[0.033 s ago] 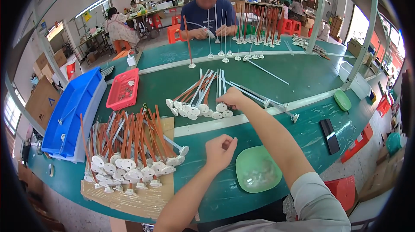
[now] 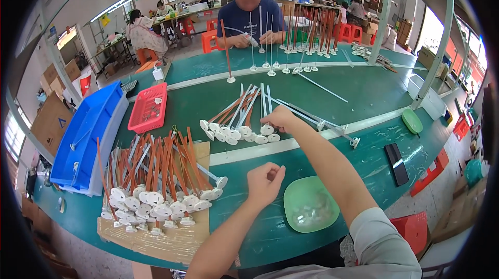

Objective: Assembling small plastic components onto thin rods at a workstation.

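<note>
Reaching forward to the table's middle, my right hand [image 2: 279,118] has its fingers closed at the foot of a grey-white rod with a round white base [image 2: 267,130]. That rod lies at the right end of a fanned pile of brown and pale rods [image 2: 241,107], whose white disc bases face me. Nearer to me, my left hand [image 2: 264,183] hovers or rests over the green tabletop with its fingers curled in. Whatever it may hold is hidden. Beside it stands a light green bowl [image 2: 292,201] of small clear pieces.
A heap of brown and grey rods [image 2: 156,175] with white bases lies on cardboard [image 2: 125,235] at left. Behind it are a red basket [image 2: 136,110] and blue tray [image 2: 65,159]. A phone [image 2: 396,164] lies right. Opposite, a person [image 2: 254,19] works among upright rods [image 2: 312,35].
</note>
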Available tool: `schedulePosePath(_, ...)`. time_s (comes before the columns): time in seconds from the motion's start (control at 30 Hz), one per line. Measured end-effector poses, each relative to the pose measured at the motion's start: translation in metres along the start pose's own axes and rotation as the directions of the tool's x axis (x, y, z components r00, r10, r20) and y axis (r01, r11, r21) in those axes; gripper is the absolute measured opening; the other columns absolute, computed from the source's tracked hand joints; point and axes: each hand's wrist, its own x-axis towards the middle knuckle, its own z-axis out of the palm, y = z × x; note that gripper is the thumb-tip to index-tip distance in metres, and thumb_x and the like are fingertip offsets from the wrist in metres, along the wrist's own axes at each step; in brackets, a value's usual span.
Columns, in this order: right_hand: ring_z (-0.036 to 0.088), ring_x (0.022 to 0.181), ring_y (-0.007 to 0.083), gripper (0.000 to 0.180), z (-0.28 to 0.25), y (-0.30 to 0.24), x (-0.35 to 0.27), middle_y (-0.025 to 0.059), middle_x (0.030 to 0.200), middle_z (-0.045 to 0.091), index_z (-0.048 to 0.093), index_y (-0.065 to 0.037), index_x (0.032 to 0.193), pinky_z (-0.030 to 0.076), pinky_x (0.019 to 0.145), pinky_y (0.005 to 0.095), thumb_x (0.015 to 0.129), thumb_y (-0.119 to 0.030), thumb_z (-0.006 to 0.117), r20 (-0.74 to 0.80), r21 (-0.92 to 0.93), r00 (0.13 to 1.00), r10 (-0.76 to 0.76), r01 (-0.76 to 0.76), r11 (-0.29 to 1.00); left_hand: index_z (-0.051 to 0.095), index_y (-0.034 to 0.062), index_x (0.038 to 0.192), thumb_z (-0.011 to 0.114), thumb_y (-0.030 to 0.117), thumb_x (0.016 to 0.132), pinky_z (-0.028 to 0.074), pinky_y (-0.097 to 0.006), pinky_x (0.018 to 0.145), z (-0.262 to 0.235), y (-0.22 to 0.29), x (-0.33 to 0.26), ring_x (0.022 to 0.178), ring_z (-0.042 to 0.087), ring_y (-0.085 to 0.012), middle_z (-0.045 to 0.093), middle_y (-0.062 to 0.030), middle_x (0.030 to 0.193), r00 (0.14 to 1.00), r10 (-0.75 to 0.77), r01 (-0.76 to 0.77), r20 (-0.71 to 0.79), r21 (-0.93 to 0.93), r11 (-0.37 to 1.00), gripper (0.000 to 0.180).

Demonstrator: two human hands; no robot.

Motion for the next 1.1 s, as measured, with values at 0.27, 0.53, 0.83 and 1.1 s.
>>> schedulePosePath(0.27,0.054,0.056,0.0047,0.015,-0.036,0.029,-0.138,-0.0003,0.068,0.064,0.068,-0.002,0.082,0.040,0.051,0.0212,0.084,-0.014,0.078,0.004,0.388,0.930,-0.367,0.337,0.858,0.059,-0.0024,0.125,0.055,0.012,0.100,0.050,-0.026,0.075,-0.008,0.007,0.005,0.084,0.065,-0.0139,0.068,-0.0102,0.108,0.979,-0.155,0.201,0.136,-0.475,0.857,0.029)
schedulePosePath(0.53,0.063,0.063,0.0115,0.022,-0.030,0.048,-0.205,0.0059,0.080,0.071,0.070,-0.002,0.090,0.051,0.059,0.0274,0.083,-0.020,0.078,-0.084,0.241,0.790,-0.607,0.607,0.757,0.057,-0.0054,0.129,0.057,0.006,0.098,0.053,-0.033,0.088,-0.014,0.032,-0.024,0.101,0.067,-0.0218,0.067,-0.0172,0.117,0.929,-0.010,0.224,0.370,-0.542,0.810,0.033)
schedulePosePath(0.83,0.067,0.066,0.0223,0.032,-0.038,0.091,-0.224,0.0083,0.086,0.068,0.068,-0.002,0.089,0.055,0.055,0.0287,0.062,-0.002,0.084,-0.049,-0.427,-0.195,-0.980,0.891,-0.156,0.060,-0.0043,0.123,0.064,-0.005,0.089,0.053,-0.037,0.095,-0.011,0.039,-0.036,0.106,0.066,-0.0228,0.068,-0.0163,0.115,0.918,-0.110,0.356,0.381,-0.672,0.649,0.034)
schedulePosePath(1.1,0.066,0.061,0.0201,0.021,-0.039,0.092,-0.225,0.0066,0.079,0.066,0.067,-0.002,0.082,0.054,0.049,0.0278,0.064,0.002,0.078,-0.103,-0.445,-0.205,-0.973,0.884,-0.139,0.062,-0.0030,0.112,0.070,-0.005,0.084,0.057,-0.032,0.079,-0.009,0.037,-0.038,0.092,0.069,-0.0213,0.070,-0.0167,0.106,0.916,-0.120,0.363,0.384,-0.662,0.655,0.029)
